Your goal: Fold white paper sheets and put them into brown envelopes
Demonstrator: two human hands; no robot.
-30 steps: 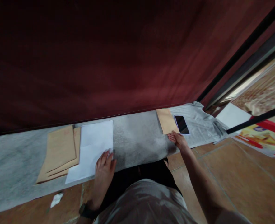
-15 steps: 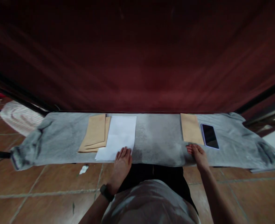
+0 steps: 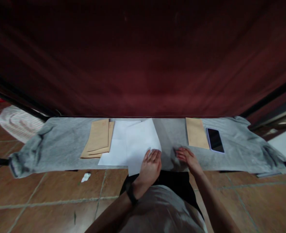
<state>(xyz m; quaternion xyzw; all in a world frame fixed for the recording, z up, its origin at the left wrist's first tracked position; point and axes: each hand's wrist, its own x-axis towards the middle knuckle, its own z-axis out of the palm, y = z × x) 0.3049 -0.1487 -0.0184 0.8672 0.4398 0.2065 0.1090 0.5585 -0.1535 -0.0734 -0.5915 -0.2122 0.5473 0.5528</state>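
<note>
My left hand (image 3: 151,166), a dark band on its wrist, grips the lower right part of a white sheet of paper (image 3: 140,139). This sheet lies turned a little, its lower end reaching past the near edge of the cloth. Partly beneath it on the left is more white paper (image 3: 116,150). Several brown envelopes (image 3: 98,137) lie overlapped to the left of the papers. My right hand (image 3: 186,157) is empty, fingers stretched out low above the cloth, between the sheet and a single brown envelope (image 3: 197,132).
A phone (image 3: 215,140) with a pale purple edge lies right of the single envelope. Grey cloth (image 3: 62,142) covers the narrow surface. A dark red panel (image 3: 143,64) rises behind it. On the tiled floor lies a white scrap (image 3: 86,177); striped fabric (image 3: 19,123) is at far left.
My left hand has drawn the top sheet rightward off the other white paper, turning it slightly. My right hand has moved left, away from the single envelope.
</note>
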